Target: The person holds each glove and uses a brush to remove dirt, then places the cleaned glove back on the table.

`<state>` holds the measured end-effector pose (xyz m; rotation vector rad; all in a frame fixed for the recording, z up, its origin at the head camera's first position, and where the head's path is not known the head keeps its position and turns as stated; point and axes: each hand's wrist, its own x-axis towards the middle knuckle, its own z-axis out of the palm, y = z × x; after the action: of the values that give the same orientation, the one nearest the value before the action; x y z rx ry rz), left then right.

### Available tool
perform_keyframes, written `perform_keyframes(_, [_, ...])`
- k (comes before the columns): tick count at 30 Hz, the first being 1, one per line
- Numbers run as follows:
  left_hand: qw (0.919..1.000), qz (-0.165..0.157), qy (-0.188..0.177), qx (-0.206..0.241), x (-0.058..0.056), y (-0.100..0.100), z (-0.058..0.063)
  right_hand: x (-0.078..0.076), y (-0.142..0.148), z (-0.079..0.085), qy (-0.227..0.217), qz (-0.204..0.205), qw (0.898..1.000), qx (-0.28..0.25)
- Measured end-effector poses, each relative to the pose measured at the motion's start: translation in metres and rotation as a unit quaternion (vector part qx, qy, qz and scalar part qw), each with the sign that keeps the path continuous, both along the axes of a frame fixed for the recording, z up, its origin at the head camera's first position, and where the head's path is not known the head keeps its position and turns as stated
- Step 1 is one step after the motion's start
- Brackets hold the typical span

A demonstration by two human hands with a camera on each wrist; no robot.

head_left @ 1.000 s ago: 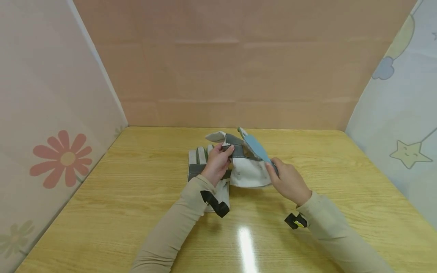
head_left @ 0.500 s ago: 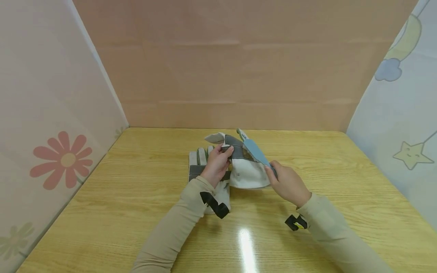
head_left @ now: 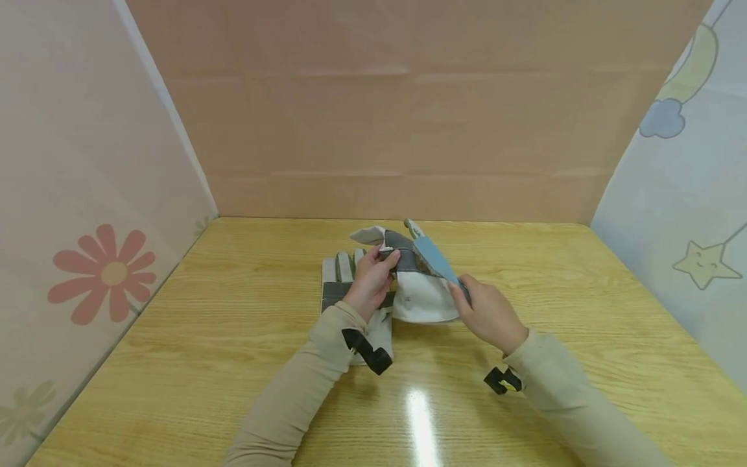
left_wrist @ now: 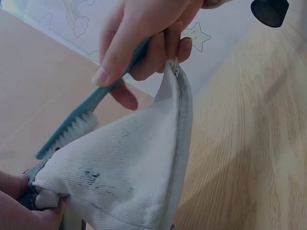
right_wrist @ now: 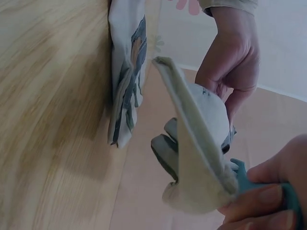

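at the middle of the head view, the left hand (head_left: 372, 284) pinches a white and grey glove (head_left: 425, 298) between thumb and fingers, holding it up off the tabletop (head_left: 175, 363). the glove's white cuff hangs toward the lower right, while its fingers point to the upper left. just right of center, the right hand (head_left: 491, 310) is wrapped round the handle of a blue brush (head_left: 434, 257), which slants up and left across the glove. in the left wrist view, the white bristles (left_wrist: 76, 130) face the glove, their lower end at its dark seam; whether they press on it is hard to tell. dark smudges (left_wrist: 91, 177) mark the white cloth there.

a second glove (head_left: 334, 292) lies flat on the tabletop, left of center and partly hidden by the left hand and forearm, its fingers toward the top of the frame. both forearms wear beige sleeves (head_left: 297, 383). a red flower (head_left: 113, 274) is printed on the wall at left, and a smiling star (head_left: 706, 264) on the one at right.
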<state>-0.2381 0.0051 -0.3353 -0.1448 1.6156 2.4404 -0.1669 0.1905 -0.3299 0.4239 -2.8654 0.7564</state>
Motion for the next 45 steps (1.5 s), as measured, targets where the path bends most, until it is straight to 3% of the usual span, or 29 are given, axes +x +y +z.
perform_keyframes(11, [1.0, 0.003, -0.003, 0.004, -0.001, 0.001, 0.0, 0.001, 0.004, -0.001, 0.023, 0.001, 1.0, -0.01])
perform_keyframes(24, [1.0, 0.006, -0.006, 0.005, -0.001, -0.001, -0.003, 0.001, 0.005, -0.001, 0.007, 0.002, 1.0, 0.018])
perform_keyframes(32, [1.0, 0.005, 0.0, 0.008, -0.001, 0.0, -0.004, 0.001, 0.001, 0.0, 0.028, 0.005, 1.0, -0.008])
perform_keyframes(45, [0.9999, 0.01, -0.003, 0.013, -0.001, -0.002, -0.002, 0.002, 0.005, -0.002, -0.019, -0.001, 1.0, 0.008])
